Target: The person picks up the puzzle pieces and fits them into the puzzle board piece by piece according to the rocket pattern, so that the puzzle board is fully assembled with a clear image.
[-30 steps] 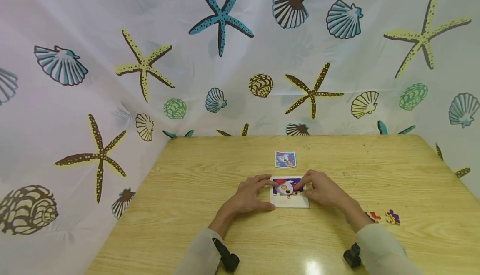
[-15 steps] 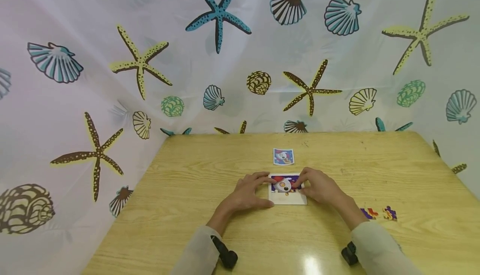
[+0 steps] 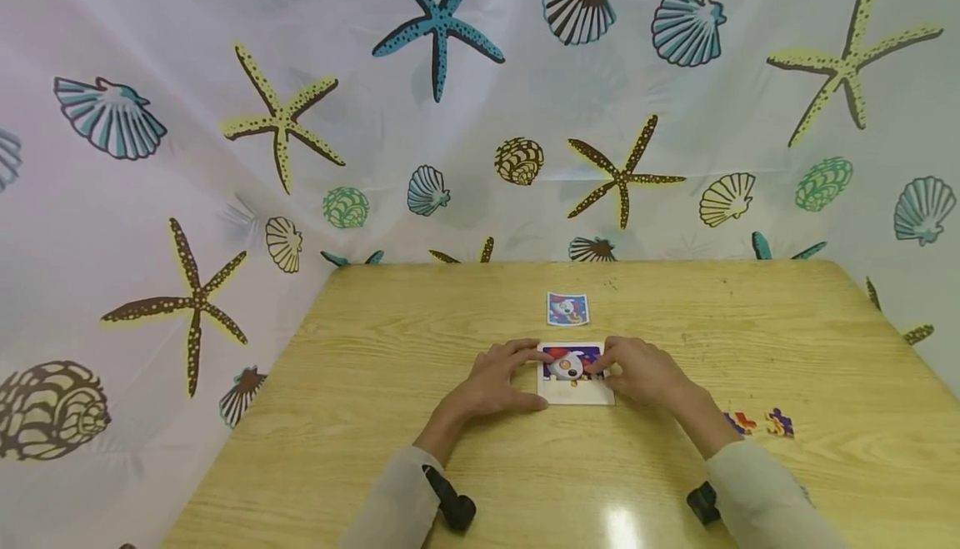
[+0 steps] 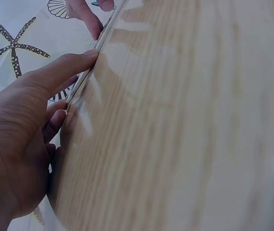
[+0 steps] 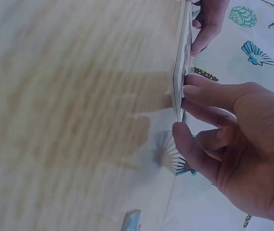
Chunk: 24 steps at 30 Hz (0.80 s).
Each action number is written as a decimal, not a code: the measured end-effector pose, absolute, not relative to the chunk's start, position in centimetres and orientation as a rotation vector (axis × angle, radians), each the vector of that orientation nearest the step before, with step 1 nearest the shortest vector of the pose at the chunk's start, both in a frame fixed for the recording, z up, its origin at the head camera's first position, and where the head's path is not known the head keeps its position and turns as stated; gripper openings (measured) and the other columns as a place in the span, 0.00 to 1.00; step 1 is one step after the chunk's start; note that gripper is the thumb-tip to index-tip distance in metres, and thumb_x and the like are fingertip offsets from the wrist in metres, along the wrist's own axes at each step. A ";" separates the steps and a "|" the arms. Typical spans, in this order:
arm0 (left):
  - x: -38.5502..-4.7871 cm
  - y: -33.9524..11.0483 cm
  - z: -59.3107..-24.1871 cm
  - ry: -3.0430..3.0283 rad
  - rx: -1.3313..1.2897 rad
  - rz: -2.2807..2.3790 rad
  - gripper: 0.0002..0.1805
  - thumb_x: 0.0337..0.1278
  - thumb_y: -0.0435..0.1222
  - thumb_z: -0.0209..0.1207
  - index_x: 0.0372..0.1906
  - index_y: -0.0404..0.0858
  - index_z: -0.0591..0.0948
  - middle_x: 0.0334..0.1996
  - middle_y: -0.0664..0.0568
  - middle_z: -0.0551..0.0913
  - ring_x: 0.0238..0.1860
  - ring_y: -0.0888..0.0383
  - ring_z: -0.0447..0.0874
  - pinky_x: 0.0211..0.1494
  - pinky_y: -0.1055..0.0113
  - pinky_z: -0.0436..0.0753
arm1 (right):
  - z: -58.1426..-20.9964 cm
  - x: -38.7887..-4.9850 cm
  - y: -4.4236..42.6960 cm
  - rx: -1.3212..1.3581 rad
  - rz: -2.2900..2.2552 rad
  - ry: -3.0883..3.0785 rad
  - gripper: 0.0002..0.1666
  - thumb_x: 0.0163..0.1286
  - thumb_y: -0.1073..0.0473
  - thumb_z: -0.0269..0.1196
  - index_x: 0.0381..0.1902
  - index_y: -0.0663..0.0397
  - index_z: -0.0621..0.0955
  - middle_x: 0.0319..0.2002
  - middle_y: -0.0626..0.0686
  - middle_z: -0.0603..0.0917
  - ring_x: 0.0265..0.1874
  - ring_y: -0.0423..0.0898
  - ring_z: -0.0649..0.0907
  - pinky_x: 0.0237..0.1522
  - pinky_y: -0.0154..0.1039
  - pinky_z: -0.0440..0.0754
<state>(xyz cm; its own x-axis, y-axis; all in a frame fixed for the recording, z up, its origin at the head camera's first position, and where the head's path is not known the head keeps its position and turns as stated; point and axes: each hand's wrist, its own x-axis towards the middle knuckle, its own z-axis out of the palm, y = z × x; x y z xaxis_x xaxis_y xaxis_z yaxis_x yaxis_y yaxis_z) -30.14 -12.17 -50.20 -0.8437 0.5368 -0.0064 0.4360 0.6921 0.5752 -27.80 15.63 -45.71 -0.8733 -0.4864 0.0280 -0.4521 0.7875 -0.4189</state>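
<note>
A white-framed jigsaw puzzle tray (image 3: 576, 395) lies on the table in the head view, its upper part filled with a picture of a white character on purple; its near part is bare. My left hand (image 3: 497, 381) holds the tray's left side, thumb at the near corner and index finger reaching over the picture. At the right side, my right hand (image 3: 643, 372) pinches a small puzzle piece (image 3: 598, 375) against the picture's right part; fingertips mostly cover it. In the right wrist view, the right fingertips (image 5: 191, 91) meet the tray's face.
A small square reference picture (image 3: 567, 309) lies beyond the tray. Loose puzzle pieces (image 3: 780, 422) lie by the right forearm, some partly hidden behind it. A shell-and-starfish curtain (image 3: 480, 116) hangs at the back and sides of the wooden table (image 3: 390, 341).
The head view has shifted slightly. Both hands stay at the tray, with only small motion in the right fingers. The right forearm covers less of the loose pieces.
</note>
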 end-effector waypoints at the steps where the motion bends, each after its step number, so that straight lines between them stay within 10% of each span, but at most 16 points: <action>1: -30.2 -12.2 -50.2 2.725 0.790 0.866 0.36 0.55 0.57 0.71 0.70 0.59 0.77 0.79 0.56 0.63 0.78 0.46 0.57 0.72 0.41 0.57 | -45.7 -27.7 15.8 -0.779 -0.661 2.884 0.14 0.68 0.65 0.71 0.50 0.52 0.91 0.39 0.49 0.81 0.32 0.44 0.76 0.35 0.40 0.74; 7: -30.2 -12.2 -50.3 2.718 0.792 0.870 0.36 0.55 0.57 0.72 0.70 0.59 0.77 0.79 0.56 0.63 0.79 0.45 0.56 0.74 0.38 0.54 | -46.3 -26.8 17.6 -0.870 -0.867 2.848 0.16 0.72 0.69 0.63 0.53 0.56 0.89 0.52 0.57 0.86 0.55 0.59 0.83 0.56 0.59 0.81; 17: -30.3 -12.4 -50.5 2.722 0.790 0.891 0.36 0.54 0.56 0.73 0.70 0.59 0.78 0.79 0.57 0.63 0.78 0.47 0.57 0.73 0.41 0.55 | -46.6 -25.3 20.7 -0.772 -1.100 2.804 0.16 0.74 0.67 0.63 0.56 0.56 0.87 0.58 0.61 0.85 0.63 0.65 0.79 0.52 0.57 0.83; 24: -30.2 -12.4 -50.3 2.719 0.789 0.893 0.36 0.54 0.56 0.72 0.70 0.59 0.77 0.80 0.57 0.62 0.79 0.45 0.55 0.74 0.40 0.53 | -46.3 -24.4 22.6 -0.679 -1.197 2.704 0.18 0.75 0.66 0.63 0.60 0.55 0.85 0.59 0.61 0.84 0.19 0.50 0.78 0.24 0.50 0.83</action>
<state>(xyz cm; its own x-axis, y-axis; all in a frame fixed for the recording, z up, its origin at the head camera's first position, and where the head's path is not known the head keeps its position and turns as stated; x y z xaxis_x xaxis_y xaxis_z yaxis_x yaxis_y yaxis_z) -30.21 -12.42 -50.32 -0.8450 0.5348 0.0011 0.4312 0.6801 0.5929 -24.39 22.62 -46.28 -0.8943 -0.4402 0.0807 -0.3556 0.5896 -0.7252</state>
